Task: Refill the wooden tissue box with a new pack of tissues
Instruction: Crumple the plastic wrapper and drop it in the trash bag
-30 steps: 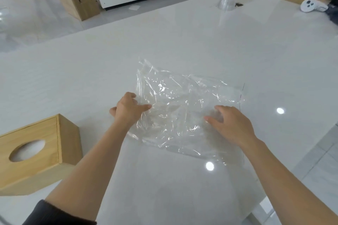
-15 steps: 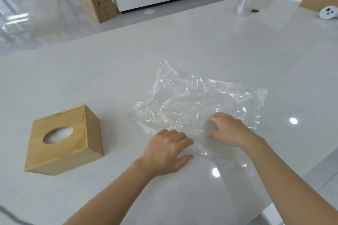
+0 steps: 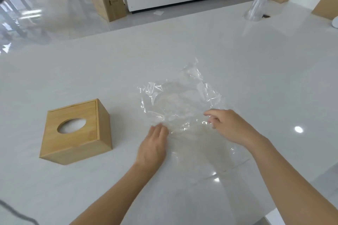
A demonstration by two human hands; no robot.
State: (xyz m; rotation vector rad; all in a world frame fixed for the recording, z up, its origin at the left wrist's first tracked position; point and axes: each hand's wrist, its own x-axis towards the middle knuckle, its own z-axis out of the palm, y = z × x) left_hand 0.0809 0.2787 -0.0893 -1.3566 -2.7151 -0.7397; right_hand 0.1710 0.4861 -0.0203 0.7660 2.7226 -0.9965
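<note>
Down at the near-left corner of the clear plastic wrapper (image 3: 181, 104), the left hand (image 3: 155, 144) lies flat, fingers straight and together, fingertips pressing the film onto the table (image 3: 237, 51). Across at its 3 o'clock, the right hand (image 3: 228, 126) hangs over the wrapper's near-right side, fingers loosely curled and the index reaching toward 9 o'clock. Whether it pinches the film or only hovers I cannot tell, as it is blurred.

The wrapper spreads away from both hands toward 12 o'clock, crumpled and see-through, and by the look of it holding nothing. Over at 9 o'clock of the left hand, well apart from it, sits the wooden tissue box (image 3: 76, 131), upright with its lid on. Something white shows through the oval opening (image 3: 71, 125); tissue or bare table beneath, hard to say. No new pack of tissues is in sight. Far off at 1 o'clock, what looks like a stack of clear cups (image 3: 256, 10) stands near the table's far edge.

My read is that the step in hand is dealing with the emptied wrapping, flattening or gathering it. The next move calls for a firm pinch on slippery, springy film to clear it aside, then a check of that box at 9 o'clock.
</note>
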